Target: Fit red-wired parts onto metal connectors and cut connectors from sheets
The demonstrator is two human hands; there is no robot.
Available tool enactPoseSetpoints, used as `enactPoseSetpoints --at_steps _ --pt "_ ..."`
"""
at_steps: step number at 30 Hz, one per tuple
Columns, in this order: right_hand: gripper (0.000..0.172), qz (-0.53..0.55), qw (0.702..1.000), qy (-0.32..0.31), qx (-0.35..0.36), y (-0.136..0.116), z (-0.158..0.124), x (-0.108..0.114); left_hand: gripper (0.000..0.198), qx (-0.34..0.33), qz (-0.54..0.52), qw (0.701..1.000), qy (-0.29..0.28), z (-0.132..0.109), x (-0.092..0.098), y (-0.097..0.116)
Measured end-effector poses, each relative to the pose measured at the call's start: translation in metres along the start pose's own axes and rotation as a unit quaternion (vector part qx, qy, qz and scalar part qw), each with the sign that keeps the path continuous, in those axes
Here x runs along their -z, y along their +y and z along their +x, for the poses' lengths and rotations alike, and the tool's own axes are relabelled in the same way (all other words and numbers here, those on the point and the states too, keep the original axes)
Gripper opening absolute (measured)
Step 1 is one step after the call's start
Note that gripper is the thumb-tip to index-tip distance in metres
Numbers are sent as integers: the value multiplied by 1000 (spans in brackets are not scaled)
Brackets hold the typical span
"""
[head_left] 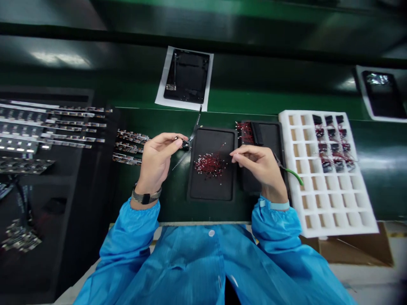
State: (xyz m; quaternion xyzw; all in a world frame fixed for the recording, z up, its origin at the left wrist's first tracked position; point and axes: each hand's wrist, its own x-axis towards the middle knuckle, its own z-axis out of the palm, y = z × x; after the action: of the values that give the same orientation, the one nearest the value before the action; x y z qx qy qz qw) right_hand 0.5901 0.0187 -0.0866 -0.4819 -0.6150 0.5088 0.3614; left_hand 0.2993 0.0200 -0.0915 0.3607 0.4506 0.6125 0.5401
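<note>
First: What is close to the person's body?

Second: The left hand (155, 154) pinches a small black part (185, 144) between thumb and finger. A long, thin, dark strip (197, 123) is right by it. It is hard to tell if they join.

First: And the right hand (260, 167)?

Second: Its thumb and finger are close together, near a pile of thin red wires with white tips (210, 166). Nobody can tell if it grips one. The wires lie in a flat black tray (208, 192), between the hands.

First: How much looks done?

Second: Look at the white foam tray with many pockets (337, 233). Black pieces with red wires (332, 148) sit in its top four rows, toward the right. The three lower rows show just foam and tan. So maybe less than half is done, and more is left.

First: What is farthest?

Second: A flat black panel (190, 76) on a white sheet (161, 95).
</note>
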Motion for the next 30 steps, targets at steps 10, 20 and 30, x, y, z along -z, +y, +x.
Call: enactPoseSetpoints --at_steps 10,20,30 --pt "27 38 998 32 -36 2 -2 -9 17 5 10 999 36 -1 -1 0" --pt "20 56 997 27 -35 -4 -1 -17 13 23 54 998 8 -5 -4 8" --pt "18 23 999 17 -20 -4 -2 -19 24 23 68 997 -6 -7 -2 7"
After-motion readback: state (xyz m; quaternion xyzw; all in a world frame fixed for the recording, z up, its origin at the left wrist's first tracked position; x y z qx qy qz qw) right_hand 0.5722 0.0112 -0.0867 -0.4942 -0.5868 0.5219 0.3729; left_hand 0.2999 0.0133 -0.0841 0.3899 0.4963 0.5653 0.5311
